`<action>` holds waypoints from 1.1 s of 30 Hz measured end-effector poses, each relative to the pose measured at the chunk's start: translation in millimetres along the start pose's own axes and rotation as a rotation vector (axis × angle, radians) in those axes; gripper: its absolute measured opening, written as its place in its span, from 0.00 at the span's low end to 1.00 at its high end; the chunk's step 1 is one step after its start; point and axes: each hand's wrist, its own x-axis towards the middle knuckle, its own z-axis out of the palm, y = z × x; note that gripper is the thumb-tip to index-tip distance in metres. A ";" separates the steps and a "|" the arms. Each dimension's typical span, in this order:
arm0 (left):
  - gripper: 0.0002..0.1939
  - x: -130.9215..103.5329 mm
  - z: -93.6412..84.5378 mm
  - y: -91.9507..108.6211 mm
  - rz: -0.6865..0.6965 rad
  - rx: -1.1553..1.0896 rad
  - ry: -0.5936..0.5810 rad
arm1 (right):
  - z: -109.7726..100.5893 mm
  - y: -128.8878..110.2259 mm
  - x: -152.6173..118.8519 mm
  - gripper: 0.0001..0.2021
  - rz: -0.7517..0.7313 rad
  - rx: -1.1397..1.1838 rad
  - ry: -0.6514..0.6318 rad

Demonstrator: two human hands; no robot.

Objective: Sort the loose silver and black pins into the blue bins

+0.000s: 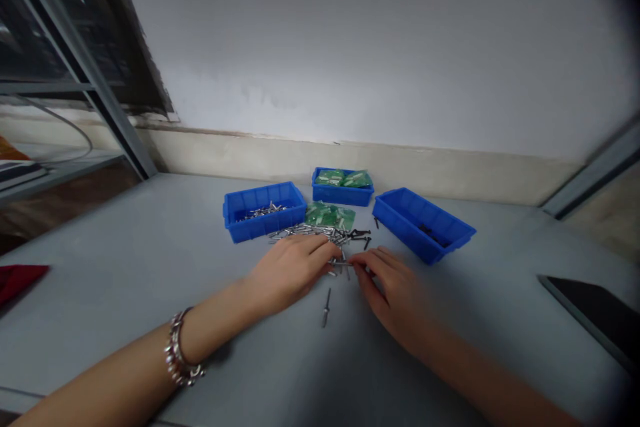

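Bending both hands over the middle of the grey tabletop [125, 247], with a silver pin-like piece [343, 263] lying crosswise in the gap between left and right fingertips. Seeing a single loose piece [327, 308] closer to the front edge, lying apart from the pile, below the gap between the hands. Meeting a pile of silver pieces [313, 231] just beyond, spreading partly under and behind the left fingers.

Finding dark screw-like pieces [361, 233] at the pile's right side, and green packets [330, 215] lying flat behind it. Having a blue left bin [270, 225] with silver pieces inside standing beyond the left hand, and a blue right bin [410, 233] with dark pieces inside slanting beyond the right hand. Looking farther, to a blue rear bin [343, 197] holding more green packets near the back edge, before the wall [375, 47]. Noticing also a red item [20, 280] at the left edge and a dark flat object [595, 313] toward the right edge.

Curling the left hand [290, 267] palm-down against the pile, hiding any grip too well to tell. Narrowing the right hand [395, 287], pinching thumb and forefinger at the crosswise piece's right end.
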 end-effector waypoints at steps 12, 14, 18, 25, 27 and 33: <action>0.07 0.3 -0.8 1.5 0.015 0.002 0.002 | -0.5 -0.9 0.1 0.09 0.007 0.016 0.023; 0.07 0.2 -0.5 1.4 0.019 0.003 0.007 | 0.5 0.0 0.1 0.09 0.002 0.019 0.028; 0.07 -0.1 0.9 0.4 0.019 0.005 0.009 | 0.9 0.7 0.2 0.10 0.004 0.038 0.027; 0.06 0.7 -1.5 1.3 0.008 -0.008 -0.001 | -1.1 -1.0 -0.2 0.05 -0.004 0.068 0.043; 0.06 0.7 -2.1 1.6 0.013 -0.009 0.007 | -1.5 -0.8 -0.2 0.04 -0.011 0.074 0.056; 0.06 0.6 -0.9 1.4 0.033 -0.011 0.037 | -3.1 0.0 1.0 0.03 0.007 0.137 0.072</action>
